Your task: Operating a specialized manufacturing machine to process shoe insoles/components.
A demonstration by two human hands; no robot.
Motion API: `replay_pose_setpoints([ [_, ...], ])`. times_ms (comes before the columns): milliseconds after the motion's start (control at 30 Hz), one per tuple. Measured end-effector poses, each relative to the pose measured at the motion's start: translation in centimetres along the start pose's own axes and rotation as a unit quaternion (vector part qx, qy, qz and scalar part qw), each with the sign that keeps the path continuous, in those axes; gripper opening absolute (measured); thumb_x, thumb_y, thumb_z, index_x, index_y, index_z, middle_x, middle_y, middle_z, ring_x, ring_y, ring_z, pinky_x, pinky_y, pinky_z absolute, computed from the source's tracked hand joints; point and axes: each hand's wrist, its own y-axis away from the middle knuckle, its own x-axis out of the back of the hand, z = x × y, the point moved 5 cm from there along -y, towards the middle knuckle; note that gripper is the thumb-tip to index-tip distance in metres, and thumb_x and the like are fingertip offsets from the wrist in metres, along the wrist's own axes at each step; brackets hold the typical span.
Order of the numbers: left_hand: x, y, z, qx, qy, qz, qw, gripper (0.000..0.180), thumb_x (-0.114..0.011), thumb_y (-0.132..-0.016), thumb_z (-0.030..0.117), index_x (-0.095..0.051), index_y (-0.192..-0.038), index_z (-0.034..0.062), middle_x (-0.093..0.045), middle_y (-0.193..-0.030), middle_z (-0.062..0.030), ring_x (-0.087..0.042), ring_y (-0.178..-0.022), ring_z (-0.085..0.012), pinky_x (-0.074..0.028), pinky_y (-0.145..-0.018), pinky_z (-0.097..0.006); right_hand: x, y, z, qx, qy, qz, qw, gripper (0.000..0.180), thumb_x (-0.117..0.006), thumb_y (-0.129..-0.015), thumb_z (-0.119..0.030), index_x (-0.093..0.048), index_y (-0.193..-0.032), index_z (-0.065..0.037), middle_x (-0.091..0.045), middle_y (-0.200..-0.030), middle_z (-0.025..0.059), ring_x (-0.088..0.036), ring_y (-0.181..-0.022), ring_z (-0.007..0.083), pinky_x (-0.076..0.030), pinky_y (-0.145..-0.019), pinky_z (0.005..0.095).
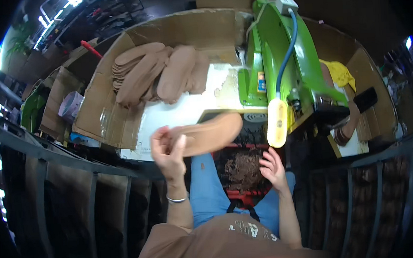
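Note:
My left hand (pixel 169 152) grips one end of a brown shoe sole (pixel 211 133), thumb against its near side. The sole is held level above my lap and is slightly smeared by motion. My right hand (pixel 274 169) is apart from it, with fingers spread and nothing in them. Just above those fingers hangs a long yellow fitting (pixel 277 123) on a dark blue cord; a small gap seems to part them. Piles of similar brown soles (pixel 177 74) lie on the white tabletop (pixel 161 117) at the far left.
A green machine (pixel 301 52) stands at the right of the table, within cardboard walls (pixel 186 26). Below, between my knees, a red container holds brown scraps (pixel 244 170). A yellow cloth (pixel 339 73) lies beyond the machine. Barred metal racks (pixel 93 202) flank me.

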Motion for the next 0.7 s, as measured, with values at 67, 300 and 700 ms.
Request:
replay_pose_setpoints([
  [67, -3.6, 3.2, -0.7, 0.107, 0.080, -0.079, 0.988, 0.039, -0.064, -0.075, -0.006, -0.046, -0.109, -0.0010, -0.062, -0.098, -0.0158, -0.061, -0.090, -0.0179, -0.050, -0.081, -0.027, -0.3, -0.2, -0.1, 0.033, -0.052, 0.002, 0.998, 0.100, -0.079, -0.067, -0.017, -0.014, -0.144, -0.010, -0.029, -0.140, 0.0174, -0.042, -0.119, 0.0277, -0.044, -0.089, 0.0346],
  [300, -11.9, 12.0, -7.6, 0.182, 0.071, -0.283, 0.939, 0.044, -0.063, -0.082, 0.008, -0.048, -0.120, -0.0067, -0.058, -0.114, -0.0146, -0.055, -0.102, -0.0169, -0.043, -0.091, -0.028, 1.7, 6.1, 2.9, -0.071, 0.088, -0.031, 0.993, 0.036, -0.074, -0.071, -0.004, -0.061, -0.103, 0.003, -0.065, -0.091, 0.0038, -0.059, -0.082, 0.0100, -0.048, -0.079, 0.0248],
  [700, -17.4, 13.2, -6.4, 0.236, -0.051, -0.462, 0.853, 0.027, -0.064, -0.084, 0.018, -0.063, -0.100, -0.0033, -0.065, -0.082, -0.0036, -0.057, -0.072, -0.0073, -0.047, -0.067, -0.022, 1.4, 11.0, 3.3, -0.066, 0.043, 0.043, 0.996, 0.042, -0.075, -0.069, -0.006, -0.058, -0.106, 0.004, -0.064, -0.101, 0.0085, -0.059, -0.091, 0.0142, -0.047, -0.081, 0.0278],
])
